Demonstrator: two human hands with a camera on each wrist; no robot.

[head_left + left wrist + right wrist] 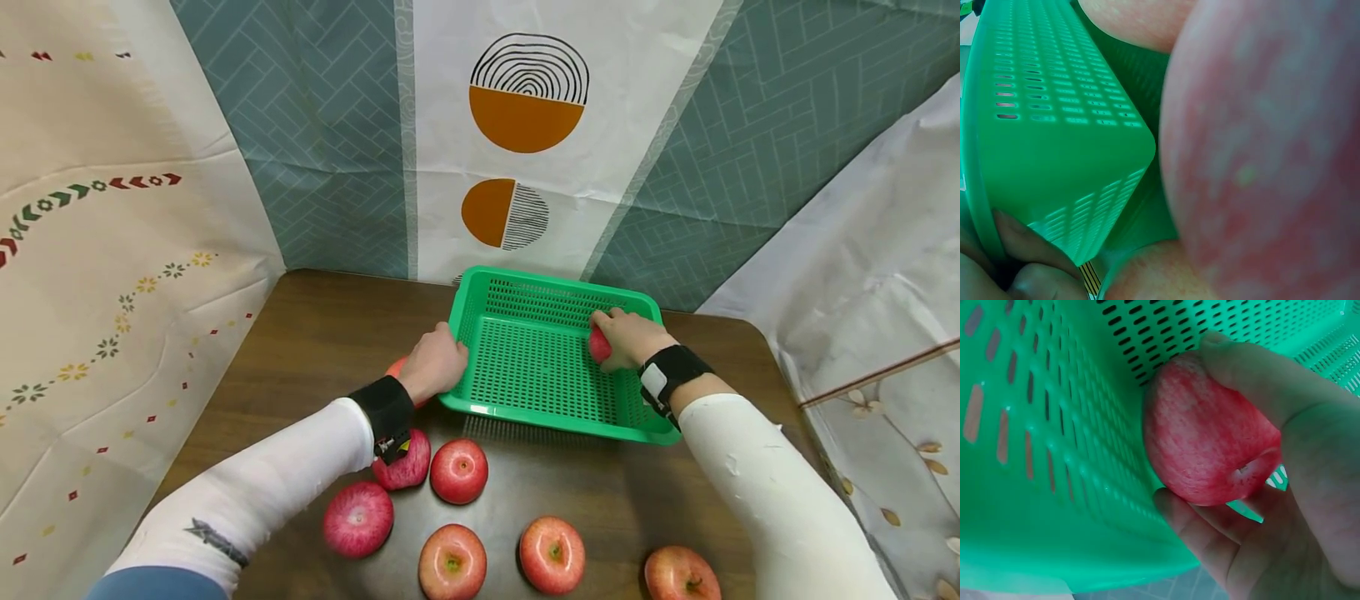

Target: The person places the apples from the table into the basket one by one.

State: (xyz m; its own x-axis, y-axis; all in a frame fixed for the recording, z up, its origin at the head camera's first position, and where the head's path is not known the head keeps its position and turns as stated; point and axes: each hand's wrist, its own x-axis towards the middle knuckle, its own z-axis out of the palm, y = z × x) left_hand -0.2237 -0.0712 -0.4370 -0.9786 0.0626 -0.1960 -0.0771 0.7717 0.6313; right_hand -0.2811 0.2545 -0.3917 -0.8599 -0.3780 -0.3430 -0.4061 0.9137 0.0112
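A green perforated plastic basket stands at the back of the table. My left hand grips its left rim, thumb and fingers curled over the edge; the left wrist view shows those fingers at the basket's corner. Inside the basket, at its right end, my right hand holds a red apple. Thumb and fingers are around the apple, close to the basket's wall. Another apple sits beside the left hand, partly hidden by it. In the left wrist view a blurred apple fills the right side.
Several more apples lie on the brown table in front of the basket, among them a dark red apple, a red apple and, at the front right, a paler apple. Patterned cloths hang behind and at the sides.
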